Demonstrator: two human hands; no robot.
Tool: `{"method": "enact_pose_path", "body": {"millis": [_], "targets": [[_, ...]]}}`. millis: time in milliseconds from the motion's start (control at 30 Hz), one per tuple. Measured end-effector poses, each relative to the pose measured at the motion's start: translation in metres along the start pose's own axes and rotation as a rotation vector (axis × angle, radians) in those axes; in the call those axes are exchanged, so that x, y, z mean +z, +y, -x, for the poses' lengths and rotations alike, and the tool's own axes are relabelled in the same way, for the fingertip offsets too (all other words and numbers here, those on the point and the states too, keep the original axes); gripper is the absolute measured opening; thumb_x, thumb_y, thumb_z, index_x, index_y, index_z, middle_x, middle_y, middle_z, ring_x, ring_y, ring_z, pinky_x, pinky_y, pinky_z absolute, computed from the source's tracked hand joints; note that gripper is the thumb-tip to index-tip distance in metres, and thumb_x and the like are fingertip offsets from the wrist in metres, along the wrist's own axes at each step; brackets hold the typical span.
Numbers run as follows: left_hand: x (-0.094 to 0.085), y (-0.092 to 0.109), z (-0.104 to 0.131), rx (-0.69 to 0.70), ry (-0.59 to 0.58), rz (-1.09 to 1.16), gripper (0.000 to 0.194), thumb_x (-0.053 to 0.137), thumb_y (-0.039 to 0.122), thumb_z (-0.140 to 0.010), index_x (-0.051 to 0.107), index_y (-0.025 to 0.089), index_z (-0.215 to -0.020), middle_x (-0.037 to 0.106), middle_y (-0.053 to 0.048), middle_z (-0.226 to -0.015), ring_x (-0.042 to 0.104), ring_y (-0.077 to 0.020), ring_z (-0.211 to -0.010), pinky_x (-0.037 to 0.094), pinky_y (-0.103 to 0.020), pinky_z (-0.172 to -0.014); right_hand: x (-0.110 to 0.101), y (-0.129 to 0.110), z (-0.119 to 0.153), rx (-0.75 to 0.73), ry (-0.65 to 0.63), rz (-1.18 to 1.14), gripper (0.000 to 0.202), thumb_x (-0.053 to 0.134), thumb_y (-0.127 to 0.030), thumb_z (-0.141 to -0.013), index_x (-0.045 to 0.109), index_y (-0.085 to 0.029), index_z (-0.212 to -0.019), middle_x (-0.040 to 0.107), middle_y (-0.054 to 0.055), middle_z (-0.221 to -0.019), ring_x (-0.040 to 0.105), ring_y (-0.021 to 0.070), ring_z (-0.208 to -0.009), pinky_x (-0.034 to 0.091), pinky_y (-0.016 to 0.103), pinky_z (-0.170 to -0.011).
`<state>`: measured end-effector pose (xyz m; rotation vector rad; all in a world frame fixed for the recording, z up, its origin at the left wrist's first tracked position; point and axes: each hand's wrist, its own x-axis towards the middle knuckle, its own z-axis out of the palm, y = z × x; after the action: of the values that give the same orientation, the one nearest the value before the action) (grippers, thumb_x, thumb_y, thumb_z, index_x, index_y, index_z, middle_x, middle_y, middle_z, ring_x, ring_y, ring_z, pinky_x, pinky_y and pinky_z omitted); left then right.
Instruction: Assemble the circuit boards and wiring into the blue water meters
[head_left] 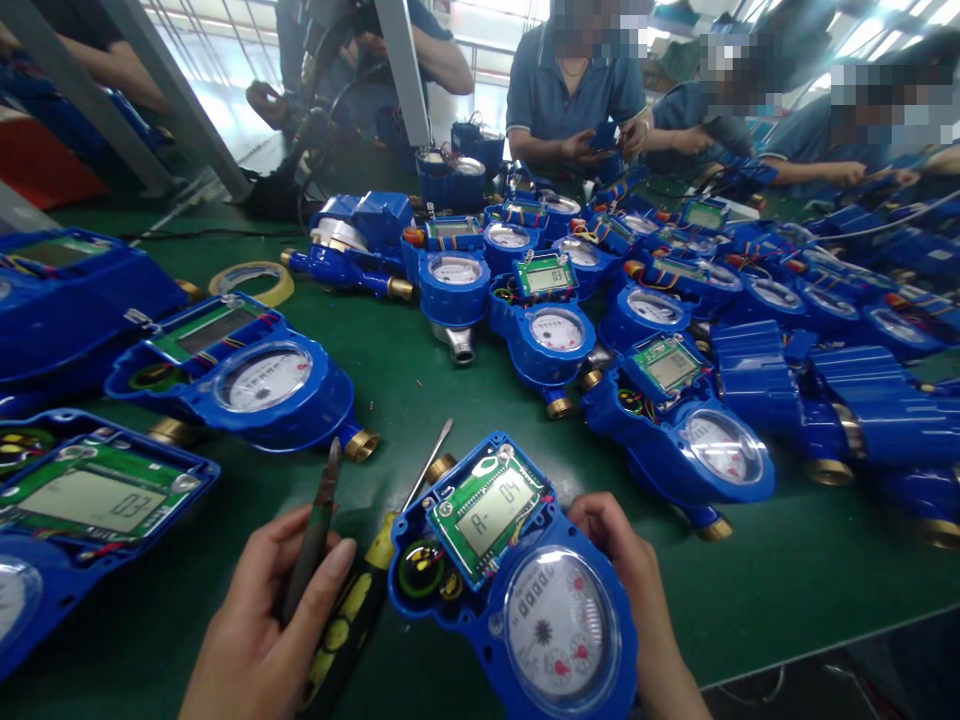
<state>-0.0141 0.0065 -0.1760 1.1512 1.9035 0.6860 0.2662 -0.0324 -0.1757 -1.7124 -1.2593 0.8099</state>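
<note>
My left hand (274, 600) is closed around dark, pointed tweezers (319, 535), their tip angled up and away from me. Between my hands is a blue water meter (517, 580) with its top housing uncovered. It shows a green circuit board, an LCD reading "A- 04", wires and a round dial. My right hand (630, 580) grips this meter's right side, its fingertips partly hidden behind the casing. Just right of my left hand lies a screwdriver (360, 590) with a yellow and black handle, its shaft passing behind the meter's left corner.
Opened meters stand at left, one a blue meter (262, 375) and one with an LCD (105, 500). More meters (697, 430) crowd the right and back of the green table (360, 340). A tape roll (255, 283) lies at back left. Several people (574, 100) work across the table.
</note>
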Motion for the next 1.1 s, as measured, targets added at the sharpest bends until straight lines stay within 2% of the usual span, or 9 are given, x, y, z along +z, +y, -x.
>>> {"method": "enact_pose_path", "body": {"millis": [200, 433, 633, 1100], "targets": [[-0.0018, -0.0036, -0.0013, 0.02, 0.003, -0.004, 0.076, 0.062, 0.079, -0.06, 0.055, 0.029, -0.116, 0.072, -0.004, -0.097, 0.068, -0.0317, -0.089, 0.055, -0.046, -0.086, 0.0004, 0.0009, -0.0007, -0.008, 0.003, 0.009, 0.009, 0.057, -0.028, -0.087, 0.052, -0.023, -0.081, 0.046, -0.006, -0.06, 0.043, 0.0132, -0.054, 0.033, 0.023, -0.051], [0.0026, 0.0024, 0.0023, -0.021, -0.01, 0.07, 0.076, 0.064, 0.078, -0.059, 0.054, 0.03, -0.117, 0.069, -0.004, -0.108, 0.063, -0.0344, -0.106, 0.047, -0.05, -0.097, 0.001, 0.0037, -0.0006, -0.034, 0.003, -0.003, 0.009, 0.057, -0.028, -0.087, 0.052, -0.023, -0.081, 0.046, -0.007, -0.06, 0.043, 0.0122, -0.053, 0.032, 0.022, -0.051], [0.0023, 0.003, 0.0042, -0.006, -0.01, 0.086, 0.074, 0.064, 0.077, -0.06, 0.054, 0.031, -0.117, 0.069, -0.004, -0.107, 0.061, -0.0345, -0.107, 0.043, -0.051, -0.098, 0.0012, 0.0002, -0.0005, -0.019, 0.018, 0.006, 0.015, 0.055, -0.034, -0.09, 0.053, -0.023, -0.081, 0.05, -0.005, -0.06, 0.047, 0.0126, -0.053, 0.036, 0.022, -0.051], [0.0019, -0.0051, 0.0021, 0.007, -0.023, 0.096, 0.073, 0.066, 0.075, -0.062, 0.053, 0.032, -0.12, 0.069, -0.005, -0.114, 0.06, -0.0338, -0.112, 0.041, -0.053, -0.102, 0.0015, -0.0044, -0.0005, 0.017, 0.043, -0.008, 0.01, 0.058, -0.03, -0.084, 0.054, -0.023, -0.079, 0.048, -0.005, -0.06, 0.046, 0.0133, -0.053, 0.037, 0.022, -0.052]]}}
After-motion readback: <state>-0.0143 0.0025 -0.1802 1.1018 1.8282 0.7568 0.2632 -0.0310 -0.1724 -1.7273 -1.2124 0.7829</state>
